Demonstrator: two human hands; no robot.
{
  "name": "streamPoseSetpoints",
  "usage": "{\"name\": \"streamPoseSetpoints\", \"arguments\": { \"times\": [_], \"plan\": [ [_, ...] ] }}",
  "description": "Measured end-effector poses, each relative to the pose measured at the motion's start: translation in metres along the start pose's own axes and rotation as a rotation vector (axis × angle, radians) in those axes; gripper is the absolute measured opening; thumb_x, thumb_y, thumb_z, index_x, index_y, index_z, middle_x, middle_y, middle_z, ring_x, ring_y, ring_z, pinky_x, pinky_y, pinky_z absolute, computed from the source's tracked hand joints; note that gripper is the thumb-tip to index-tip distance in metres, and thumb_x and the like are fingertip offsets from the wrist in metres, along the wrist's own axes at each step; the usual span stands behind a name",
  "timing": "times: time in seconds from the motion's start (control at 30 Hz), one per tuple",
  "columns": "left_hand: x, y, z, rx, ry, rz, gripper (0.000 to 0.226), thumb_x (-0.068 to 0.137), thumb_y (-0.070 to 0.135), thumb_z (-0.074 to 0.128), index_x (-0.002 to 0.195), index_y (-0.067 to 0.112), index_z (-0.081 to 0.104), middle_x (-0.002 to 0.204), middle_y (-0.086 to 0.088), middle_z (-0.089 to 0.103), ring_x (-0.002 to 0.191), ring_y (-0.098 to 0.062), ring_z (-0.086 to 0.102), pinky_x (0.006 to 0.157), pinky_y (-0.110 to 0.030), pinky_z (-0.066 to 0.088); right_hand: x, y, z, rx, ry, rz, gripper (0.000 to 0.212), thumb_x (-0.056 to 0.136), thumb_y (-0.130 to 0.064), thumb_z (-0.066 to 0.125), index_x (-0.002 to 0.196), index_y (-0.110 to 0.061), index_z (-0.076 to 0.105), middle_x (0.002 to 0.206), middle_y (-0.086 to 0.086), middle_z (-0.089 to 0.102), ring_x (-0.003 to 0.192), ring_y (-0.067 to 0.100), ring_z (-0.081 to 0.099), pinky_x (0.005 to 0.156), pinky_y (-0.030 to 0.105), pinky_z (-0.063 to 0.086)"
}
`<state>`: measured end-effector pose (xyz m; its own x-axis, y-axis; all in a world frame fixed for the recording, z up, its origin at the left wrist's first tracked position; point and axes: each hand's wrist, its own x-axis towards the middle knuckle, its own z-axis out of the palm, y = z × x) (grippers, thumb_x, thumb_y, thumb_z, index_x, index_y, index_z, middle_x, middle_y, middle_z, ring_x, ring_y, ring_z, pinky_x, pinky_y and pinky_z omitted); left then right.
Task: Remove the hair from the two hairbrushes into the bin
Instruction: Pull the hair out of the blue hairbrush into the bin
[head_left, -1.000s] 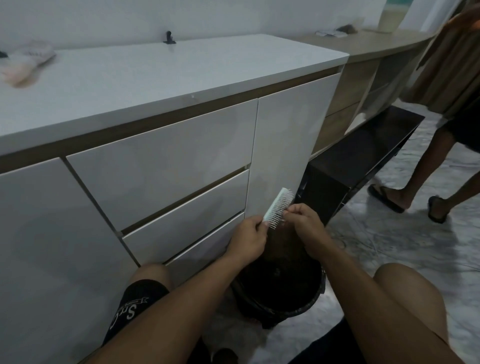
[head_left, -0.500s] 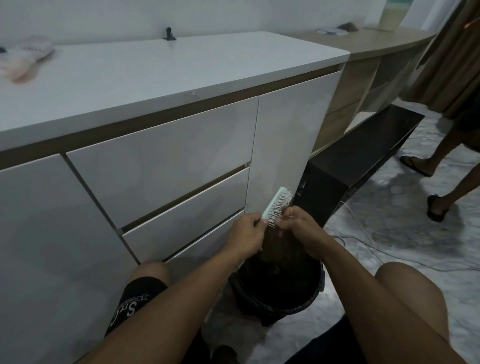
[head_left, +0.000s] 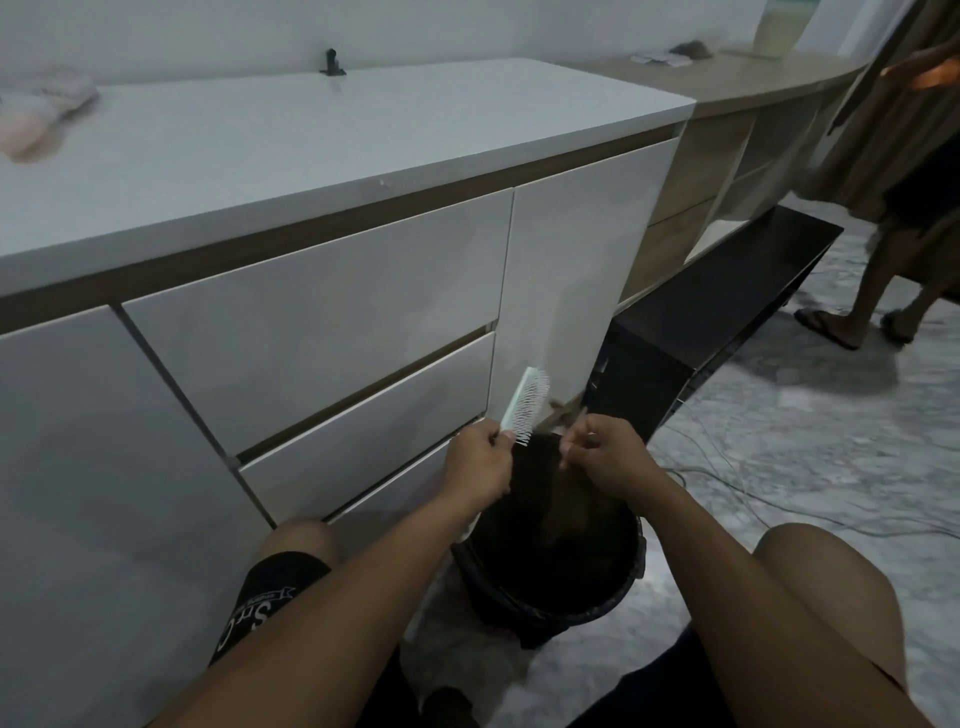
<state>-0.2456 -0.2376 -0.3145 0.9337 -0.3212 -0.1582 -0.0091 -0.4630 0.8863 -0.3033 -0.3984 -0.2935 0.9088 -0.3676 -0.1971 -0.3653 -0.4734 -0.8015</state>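
1. We see the left hand (head_left: 480, 462) gripping the lower end of a pale hairbrush (head_left: 525, 406); its fingers are curled around the handle, which is mostly hidden inside the fist.
2. The right hand (head_left: 602, 456) is just beside the brush but apart from it, with thumb and fingertips pressed together in a pinch. We think a thin tuft of hair is between them, but it is too fine and blurred to be sure.
3. The long axis of the hairbrush goes from the left hand up and a little to the right. The head is at the top, and the bristles point right, toward the right hand.
4. Both hands are above a dark round bin (head_left: 623, 587) that stands on the floor between the person's 2 knees. Its inside is very dark, so we cannot make out the contents.
5. Behind the hands is a white cabinet (head_left: 311, 291) with drawers. On its top, at the far left, lies a pinkish blurred object (head_left: 36, 117); we cannot tell what it is.
6. A black low bench (head_left: 727, 291) stands to the right of the cabinet. Farther right, another person's legs (head_left: 878, 280) in sandals are on the marble floor (head_left: 805, 441), cut off by the frame edge.
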Motion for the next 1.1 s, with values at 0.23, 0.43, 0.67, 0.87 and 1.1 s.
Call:
{"name": "streamPoseSetpoints", "arguments": {
  "times": [0.23, 0.43, 0.67, 0.87, 1.1],
  "plan": [
    [0.001, 0.006, 0.014, 0.041, -0.107, 0.021, 0.022, 0.1, 0.026, 0.048, 0.106, 0.01, 0.063, 0.089, -0.006, 0.064, 0.058, -0.023, 0.064, 0.059, -0.035, 0.058, 0.0, 0.006, -0.005, 0.164, 0.167, 0.053, 0.037, 0.086, -0.024, 0.073, 0.109, -0.016, 0.044, 0.087, 0.002, 0.065, 0.077, 0.015, 0.066, 0.067, 0.027, 0.052],
    [0.005, 0.007, 0.03, 0.072, -0.139, 0.039, 0.025, 0.099, 0.025, 0.048, 0.106, 0.01, 0.066, 0.071, -0.006, 0.062, 0.049, -0.019, 0.059, 0.05, -0.026, 0.048, 0.001, 0.026, -0.009, 0.132, 0.116, -0.029, 0.06, 0.076, -0.037, 0.08, 0.127, -0.02, 0.053, 0.112, -0.005, 0.06, 0.093, 0.012, 0.065, 0.075, 0.026, 0.055],
    [0.018, 0.009, 0.044, 0.083, -0.148, 0.018, 0.025, 0.098, 0.024, 0.05, 0.096, 0.008, 0.068, 0.055, -0.002, 0.055, 0.044, -0.021, 0.057, 0.053, -0.03, 0.05, 0.015, 0.045, -0.013, 0.01, 0.268, -0.068, 0.021, 0.081, -0.016, 0.076, 0.102, -0.016, 0.077, 0.09, 0.001, 0.074, 0.08, 0.009, 0.067, 0.079, 0.025, 0.052],
    [0.032, 0.004, 0.047, 0.122, -0.072, 0.005, 0.026, 0.099, 0.024, 0.049, 0.105, 0.005, 0.065, 0.084, -0.015, 0.068, 0.064, -0.031, 0.067, 0.059, -0.036, 0.058, 0.025, 0.058, -0.015, -0.067, 0.204, -0.015, 0.013, 0.086, -0.01, 0.071, 0.096, -0.007, 0.078, 0.092, 0.005, 0.075, 0.081, 0.01, 0.061, 0.08, 0.021, 0.043],
    [0.042, -0.008, 0.052, 0.15, -0.015, -0.045, 0.025, 0.098, 0.026, 0.05, 0.101, 0.006, 0.064, 0.102, -0.021, 0.069, 0.089, -0.04, 0.069, 0.075, -0.048, 0.06, 0.036, 0.076, -0.01, -0.059, 0.197, 0.058, 0.014, 0.088, -0.006, 0.068, 0.098, -0.006, 0.078, 0.101, 0.009, 0.076, 0.087, 0.011, 0.063, 0.088, 0.026, 0.049]
  ]
}}
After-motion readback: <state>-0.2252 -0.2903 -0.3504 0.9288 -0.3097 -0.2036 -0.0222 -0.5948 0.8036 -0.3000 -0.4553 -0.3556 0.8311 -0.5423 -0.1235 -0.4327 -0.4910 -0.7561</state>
